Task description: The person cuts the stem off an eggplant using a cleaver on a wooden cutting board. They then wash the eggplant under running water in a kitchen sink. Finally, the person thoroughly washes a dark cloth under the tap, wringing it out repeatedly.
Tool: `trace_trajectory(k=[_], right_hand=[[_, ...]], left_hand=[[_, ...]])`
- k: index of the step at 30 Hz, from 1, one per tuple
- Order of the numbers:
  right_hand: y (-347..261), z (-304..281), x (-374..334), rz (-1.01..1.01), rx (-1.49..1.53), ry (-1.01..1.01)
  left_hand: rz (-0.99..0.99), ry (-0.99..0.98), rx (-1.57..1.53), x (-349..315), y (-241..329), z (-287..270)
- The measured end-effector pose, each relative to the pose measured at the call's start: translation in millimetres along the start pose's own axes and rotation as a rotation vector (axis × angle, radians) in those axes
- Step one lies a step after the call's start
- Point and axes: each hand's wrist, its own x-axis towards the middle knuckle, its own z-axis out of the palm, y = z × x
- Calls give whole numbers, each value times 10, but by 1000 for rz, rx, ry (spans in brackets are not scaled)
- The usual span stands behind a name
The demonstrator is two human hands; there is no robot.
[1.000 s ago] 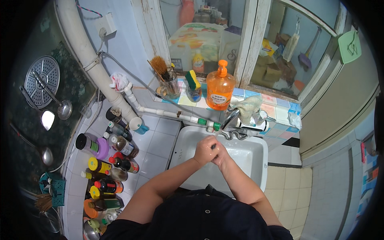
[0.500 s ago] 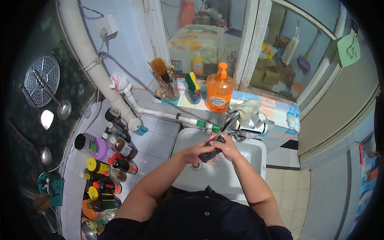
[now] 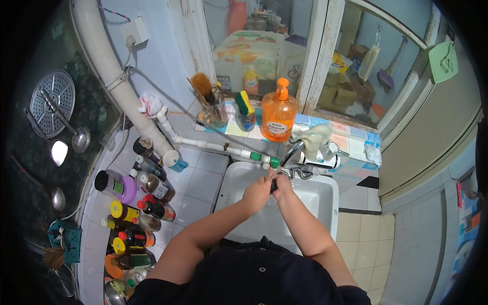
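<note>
Over the white sink (image 3: 240,175), below the curved metal tap (image 3: 291,151), my two hands are pressed together. A small part of a dark bunched cloth (image 3: 274,186) shows between them; the rest is hidden, so its exact kind is unclear. My right hand (image 3: 284,187) is closed on the cloth from the right. On the other side, my left hand (image 3: 257,195) grips it too, its fingers pointing up toward the tap and partly hidden.
An orange pump bottle (image 3: 279,117), a yellow-green sponge (image 3: 245,103) in a glass and a beige rag (image 3: 314,138) sit on the tiled ledge behind the sink. Several sauce bottles (image 3: 156,186) crowd the left counter beside a paper cup (image 3: 175,160).
Both hands have drawn closer together and turned, fingers pointing more toward the tap. The dark cloth, widely visible before, is now mostly covered by the hands.
</note>
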Motion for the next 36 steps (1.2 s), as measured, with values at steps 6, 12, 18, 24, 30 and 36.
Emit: trace_trajectory(k=[6,12,18,24,30,36], right_hand=[[-321,39,-622,-82,-256,-181],[-583,88,-1076,-1057,-1852,-746],[-874,203,-937,-1236,-1767,-924],[-988,301,-1031,-1141,-1993,-806],[-1004,368,-987,-1070,-2079,-694],[-817,382,-879,-852,-2158,-478]], left_hand=[[-237,-263,-697,45,-344,-117],[-393,-715,-1384,-40,-227,-588],[47,-1079,-951,32,-2,-891],[26,-1025,-1090,144,-118,-761],[21,-1005,-1108,146,-180,-843],[232,-421,-252,175,-163,-707]])
